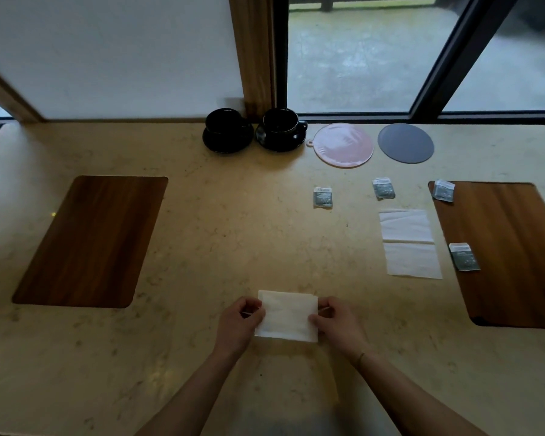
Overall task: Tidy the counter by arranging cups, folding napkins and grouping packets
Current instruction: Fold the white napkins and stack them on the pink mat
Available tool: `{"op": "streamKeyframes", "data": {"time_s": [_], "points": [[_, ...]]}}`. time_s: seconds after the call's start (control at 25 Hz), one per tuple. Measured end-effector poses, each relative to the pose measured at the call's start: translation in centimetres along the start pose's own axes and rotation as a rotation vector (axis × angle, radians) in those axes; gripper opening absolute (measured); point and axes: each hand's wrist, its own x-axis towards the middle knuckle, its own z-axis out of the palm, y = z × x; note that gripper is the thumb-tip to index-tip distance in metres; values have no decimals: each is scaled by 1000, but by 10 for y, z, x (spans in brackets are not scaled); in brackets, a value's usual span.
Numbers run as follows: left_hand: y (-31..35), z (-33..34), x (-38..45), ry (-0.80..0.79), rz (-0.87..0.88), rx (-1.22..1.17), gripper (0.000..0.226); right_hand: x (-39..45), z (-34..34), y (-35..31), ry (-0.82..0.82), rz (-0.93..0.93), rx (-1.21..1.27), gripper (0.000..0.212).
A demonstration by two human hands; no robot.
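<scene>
Head view: 2 hands [241,322] [335,320] pinch napkin [287,316].

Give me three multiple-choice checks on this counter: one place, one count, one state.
1. Where is the pale pink round silicone mat?
A. Right of the black cups
B. On the left wooden placemat
C. Under a napkin

2. How many small grey paper packets are visible?
A. Two
B. Four
C. Six

3. The white paper napkin nearest the person is:
A. Crumpled
B. Untouched
C. Pinched by both hands

A: it lies beside the black cups.
B: four lie scattered.
C: left hand and right hand pinch its sides.
</scene>
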Motion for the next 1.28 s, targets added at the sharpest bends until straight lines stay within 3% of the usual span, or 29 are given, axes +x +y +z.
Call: {"op": "streamKeyframes", "data": {"time_s": [0.52, 1.28], "points": [[-7, -2, 6, 7, 11, 67, 12, 1, 8, -2, 116, 17, -106, 26], [-9, -1, 6, 27, 27, 117, 16, 2, 10, 0, 123, -6, -175, 21]]}}
